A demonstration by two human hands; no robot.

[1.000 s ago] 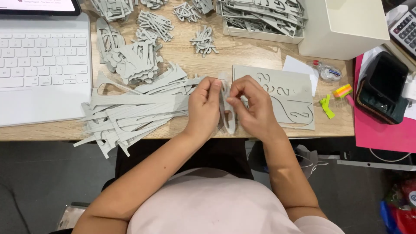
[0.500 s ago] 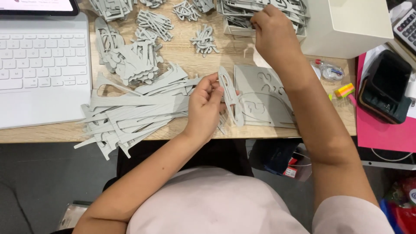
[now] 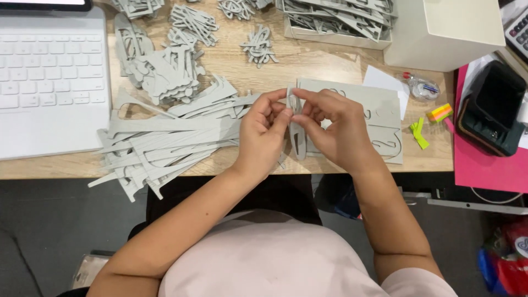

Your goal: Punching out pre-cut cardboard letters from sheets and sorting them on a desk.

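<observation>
My left hand (image 3: pixel 265 133) and my right hand (image 3: pixel 336 127) meet over the desk's front edge, both pinching a narrow grey cardboard cut-out piece (image 3: pixel 297 138) that hangs upright between the fingertips. Under my right hand lies a flat grey cardboard sheet (image 3: pixel 379 104) with curved shapes cut into it. Left of my left hand spreads a heap of long grey cardboard offcut strips (image 3: pixel 165 143).
A white laptop keyboard (image 3: pixel 49 77) fills the left of the wooden desk (image 3: pixel 330 63). Piles of small grey cut-outs (image 3: pixel 165 71) sit behind, a tray of cardboard sheets (image 3: pixel 341 22) and a white box (image 3: pixel 440 27) at the back right. A black case (image 3: pixel 492 107) lies on a pink folder (image 3: pixel 489 170).
My right hand, which half a second ago reached to the tray at the back, has come back to the front and now pinches the grey piece together with my left hand.
</observation>
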